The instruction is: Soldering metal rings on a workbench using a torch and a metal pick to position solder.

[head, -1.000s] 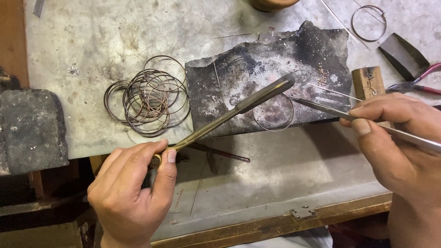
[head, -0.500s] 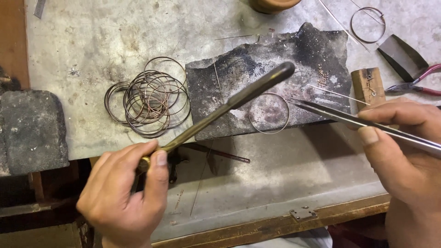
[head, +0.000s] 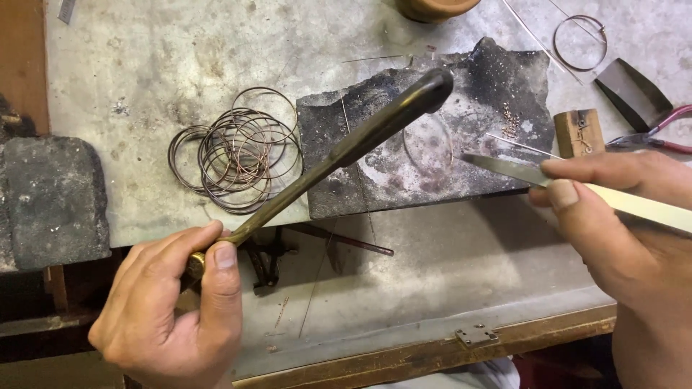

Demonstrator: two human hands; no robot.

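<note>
My left hand grips the brass base of a long dark torch pipe, whose blunt tip hangs over a charred black soldering block. A thin wire ring lies flat on that block under the tip. At the right, my right hand pinches long metal tweezers, their points just right of the ring, above the block's front right part. Small metal bits lie near the block's right end.
A heap of several thin wire rings lies left of the block. A dark stone block sits far left. A wooden piece, metal shears, red-handled pliers and a single ring lie at the right. The bench's wooden front edge runs below.
The torch pipe's tip has swung up and left off the ring. My left hand has shifted left and lower. The tweezers have drawn slightly right, away from the ring.
</note>
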